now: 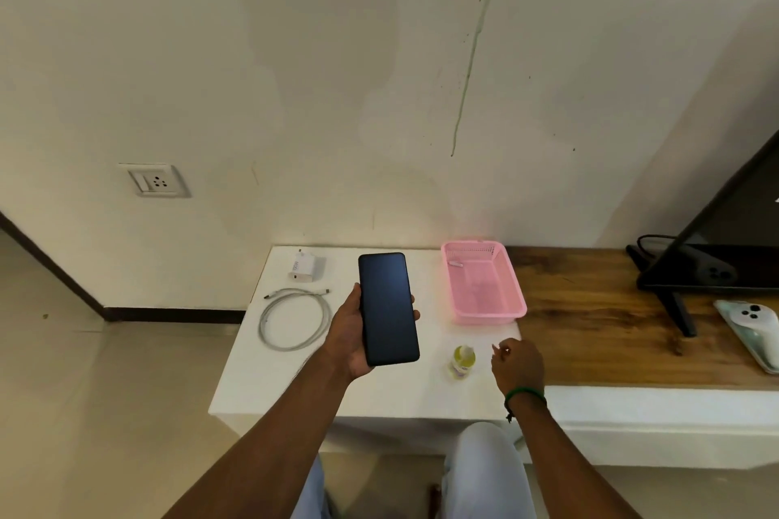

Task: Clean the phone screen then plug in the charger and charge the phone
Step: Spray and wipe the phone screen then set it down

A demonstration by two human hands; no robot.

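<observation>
Cream wall, white tabletop (295, 388). Left of the phone (388, 308): socket (157, 180), charger (304, 265), cable (295, 320). Left hand (350, 333) grips the phone, screen up. Right of it: bottle (462, 362), then right hand (516, 364), loose and empty. Cleaning step, I reckon; grabbing that bottle comes next.

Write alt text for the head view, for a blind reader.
The left hand holds a dark-screened phone above a white table; the right hand hovers beside a small yellow bottle. A charger, a coiled cable and a pink basket lie on it; a wall socket is farther left.
</observation>
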